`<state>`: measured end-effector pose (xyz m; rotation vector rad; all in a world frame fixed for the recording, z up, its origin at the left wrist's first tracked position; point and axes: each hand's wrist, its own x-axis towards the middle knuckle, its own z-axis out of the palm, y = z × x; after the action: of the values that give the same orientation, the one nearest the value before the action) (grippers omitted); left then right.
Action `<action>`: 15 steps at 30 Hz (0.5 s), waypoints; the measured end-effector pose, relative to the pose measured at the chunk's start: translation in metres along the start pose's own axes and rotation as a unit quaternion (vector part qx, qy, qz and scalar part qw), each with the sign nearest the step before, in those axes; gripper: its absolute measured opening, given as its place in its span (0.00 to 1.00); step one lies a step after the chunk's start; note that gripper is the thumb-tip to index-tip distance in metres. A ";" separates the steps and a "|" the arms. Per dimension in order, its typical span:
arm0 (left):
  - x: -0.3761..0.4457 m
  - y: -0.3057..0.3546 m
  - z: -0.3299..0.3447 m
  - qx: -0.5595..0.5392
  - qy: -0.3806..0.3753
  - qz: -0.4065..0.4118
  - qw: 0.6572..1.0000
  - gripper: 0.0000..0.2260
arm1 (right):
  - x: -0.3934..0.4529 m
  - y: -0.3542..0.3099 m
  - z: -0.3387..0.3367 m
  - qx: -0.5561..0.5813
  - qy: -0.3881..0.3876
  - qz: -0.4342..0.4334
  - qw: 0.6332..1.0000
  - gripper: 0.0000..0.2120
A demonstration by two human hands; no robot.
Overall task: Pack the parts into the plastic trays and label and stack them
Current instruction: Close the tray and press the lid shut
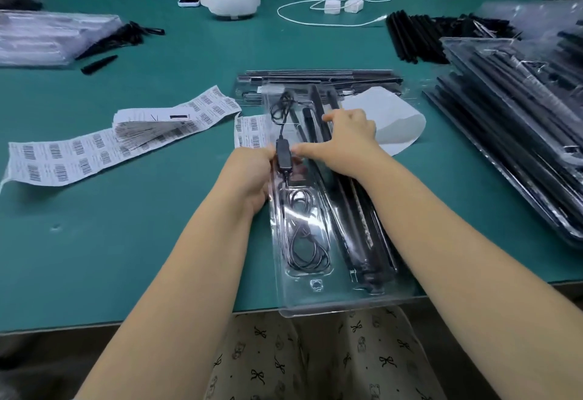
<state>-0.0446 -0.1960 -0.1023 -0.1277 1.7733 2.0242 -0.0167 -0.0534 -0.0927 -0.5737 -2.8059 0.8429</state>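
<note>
The left hand (pixel 252 175) curls its fingers round the left edge of a clear plastic tray (pixel 331 298), its fingertips meeting a small black box (pixel 283 156) on a black cable (pixel 303 242). The right hand (pixel 344 141) lies over the middle of the same tray with fingers bent – thumb reaching toward the box, forefinger pressed on the long black rods (pixel 356 223) that fill the tray's right channel. Whether it pinches anything I cannot tell. The cable coils in the left channel, and the tray's near end juts past the edge of the green bench (pixel 157 210).

Just beyond, a second tray (pixel 315 79) lies crosswise with a white sheet (pixel 388 122) beside it. Barcode label sheets (pixel 79 153) spread out to the left; filled trays (pixel 517 134) are stacked at the right – loose black rods (pixel 416 37) behind them. Far off sit a white headset (pixel 232 0) and a white charger cable (pixel 334 8).
</note>
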 end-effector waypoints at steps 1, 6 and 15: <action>0.000 0.000 0.000 -0.015 -0.005 -0.005 1.000 0.13 | 0.000 0.000 0.002 0.006 0.001 0.004 1.000 0.41; -0.001 0.003 -0.003 -0.067 -0.043 -0.029 0.996 0.13 | 0.000 0.005 0.003 0.076 -0.030 0.008 0.997 0.38; -0.003 0.003 -0.004 -0.081 -0.041 -0.036 0.995 0.14 | -0.002 -0.002 0.001 -0.019 -0.006 -0.010 1.000 0.38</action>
<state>-0.0443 -0.2006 -0.0995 -0.1529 1.5336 2.0889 -0.0158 -0.0557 -0.0926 -0.5472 -2.8390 0.7932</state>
